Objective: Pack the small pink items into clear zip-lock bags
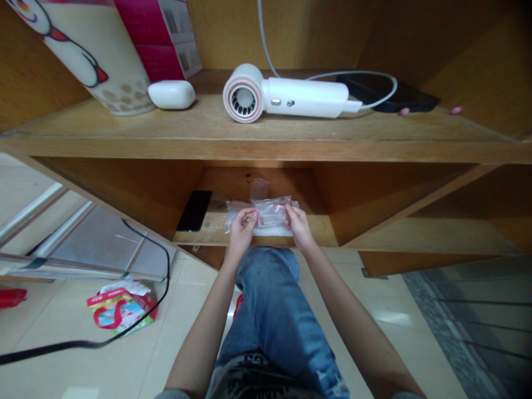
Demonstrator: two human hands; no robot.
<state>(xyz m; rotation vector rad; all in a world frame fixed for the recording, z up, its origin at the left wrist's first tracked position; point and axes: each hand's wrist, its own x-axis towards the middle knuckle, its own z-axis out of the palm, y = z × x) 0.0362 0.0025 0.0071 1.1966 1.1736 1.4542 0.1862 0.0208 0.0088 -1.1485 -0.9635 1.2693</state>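
Both my hands reach into the lower shelf (316,235) of a wooden unit. My left hand (242,226) pinches the left part of a clear plastic bag (269,212) with pink contents. My right hand (296,223) pinches the right part of the same bag, fingers closed on it. The bag lies on top of other clear packets on the shelf board. A black phone (194,210) lies flat just left of the bag. My knee in blue jeans (274,299) sits below the shelf edge.
On the upper shelf (266,136) lie a white hair dryer (282,98) with its cable, a white case (172,93), a printed cup (91,50), pink boxes (166,33) and a black tablet (390,91). A black cable (137,327) and a colourful bag (122,310) lie on the tiled floor.
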